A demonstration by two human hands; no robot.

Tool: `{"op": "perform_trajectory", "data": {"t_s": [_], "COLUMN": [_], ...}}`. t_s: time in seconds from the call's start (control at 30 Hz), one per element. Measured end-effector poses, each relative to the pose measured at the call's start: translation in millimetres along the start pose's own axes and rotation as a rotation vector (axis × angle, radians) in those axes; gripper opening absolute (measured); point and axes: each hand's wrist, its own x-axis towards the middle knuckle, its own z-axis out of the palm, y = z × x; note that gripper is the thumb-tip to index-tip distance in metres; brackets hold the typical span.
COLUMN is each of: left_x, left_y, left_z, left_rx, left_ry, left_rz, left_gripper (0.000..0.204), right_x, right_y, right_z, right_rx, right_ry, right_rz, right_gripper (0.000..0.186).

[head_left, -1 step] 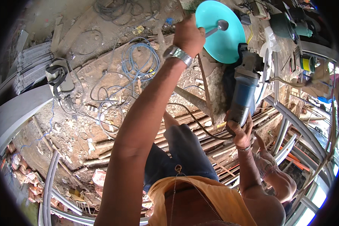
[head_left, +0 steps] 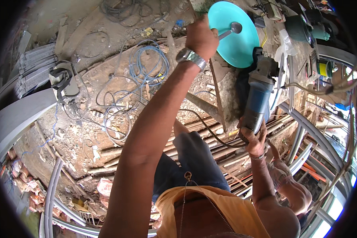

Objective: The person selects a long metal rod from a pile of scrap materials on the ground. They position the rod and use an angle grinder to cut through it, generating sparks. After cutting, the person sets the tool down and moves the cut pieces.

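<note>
At the top, my left hand (head_left: pixel 202 38), with a metal watch on its wrist, is closed on the left rim of a turquoise plate (head_left: pixel 238 49). A metal spoon (head_left: pixel 236 27) lies against the plate, its handle running back under my thumb. Farther right and nearer, my right hand (head_left: pixel 254 141) is wrapped round the rear end of a blue and grey angle grinder (head_left: pixel 259 95). The grinder's head points away from me, just beside the plate's near right edge. A dark cord trails leftward from its rear.
A coil of blue-grey cable (head_left: pixel 148 65) lies on the rubble-strewn ground at left. Wooden poles (head_left: pixel 194 129) run across beneath me. Grey curved pipes (head_left: pixel 313 133) stand at right, near another person's arm (head_left: pixel 287 184). A stack of grey strips (head_left: pixel 37 65) sits far left.
</note>
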Motion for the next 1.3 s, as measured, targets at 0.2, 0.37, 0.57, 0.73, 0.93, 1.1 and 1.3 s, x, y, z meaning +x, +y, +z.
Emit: {"op": "perform_trajectory", "data": {"t_s": [0.2,0.37,0.57,0.73,0.93,1.1,1.3], "left_x": [-1.9,-12.2,21.5,-22.4,-229.0,-458.6,-743.2], "left_y": [15.6,24.1,-4.3,-36.5,-112.3,-161.2,-189.6], "left_z": [29.3,39.4,40.0,-42.2,-125.5,-192.0,-268.5], "left_rx": [-0.145,-0.023,0.128,-0.113,0.094,0.253,0.284], "left_ry": [-0.096,-0.340,-0.423,-0.092,-0.292,-0.417,-0.439], "left_rz": [-0.261,-0.243,-0.045,-0.196,-0.696,-0.922,-1.542], "left_gripper": [0.033,0.026,0.017,0.013,0.024,0.026,0.023], "right_x": [-4.8,0.5,6.6,40.8,70.2,96.1,91.5], "right_y": [-2.0,-4.0,-0.2,-19.0,-31.4,-36.7,-47.5], "right_z": [2.4,7.9,16.1,30.9,45.1,78.9,93.6], "right_rx": [-0.108,-0.123,-0.188,-0.363,-0.517,-0.406,-1.007], "right_ry": [-0.021,-0.121,-0.090,-0.044,0.029,0.114,0.151], "right_rz": [0.003,0.003,-0.012,-0.069,-0.165,-0.217,-0.269], "right_gripper": [0.044,0.044,0.051,0.056,0.056,0.057,0.073]}}
